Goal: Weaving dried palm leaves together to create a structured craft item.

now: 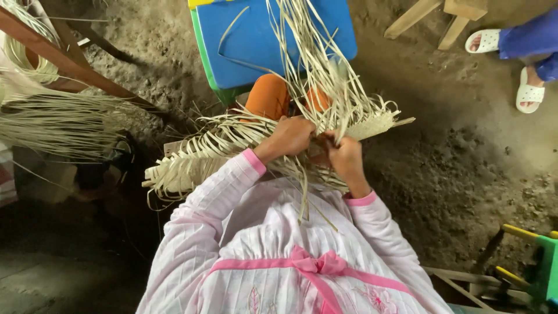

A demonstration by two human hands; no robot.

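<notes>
Head view, left to right. Bundle of pale loose strips point(58, 125) at the frame's left edge, partly cut off. Woven straw band point(192, 157), long axis running from lower left up to its right end beside the blue stool point(256, 40), lies across the person's lap over the dirt floor point(465, 168). Left hand point(290, 136) fingers are curled closed on the band; right hand point(343, 154) fingers pinch loose strands. Fingertips are hidden among strands. Another person's sandalled feet point(526, 90) are cropped at upper right.
</notes>
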